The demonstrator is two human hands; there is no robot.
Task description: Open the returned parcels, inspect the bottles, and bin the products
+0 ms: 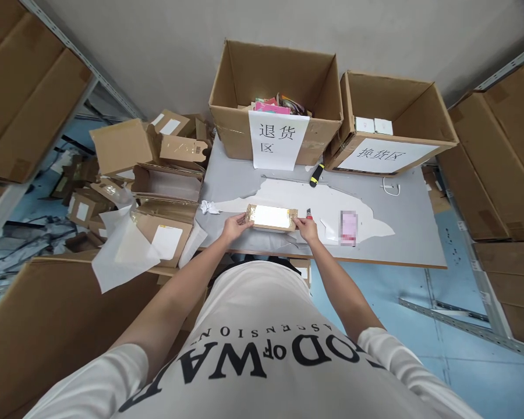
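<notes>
Grey table (419, 233) among cardboard boxes (393, 125)

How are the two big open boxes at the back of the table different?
The left box holds colourful packets and stands upright; the right box holds small white boxes and tilts forward. The left box's paper sign hangs down over the table; the right box's sign lies flat on its front. Both are brown cardboard.
</notes>
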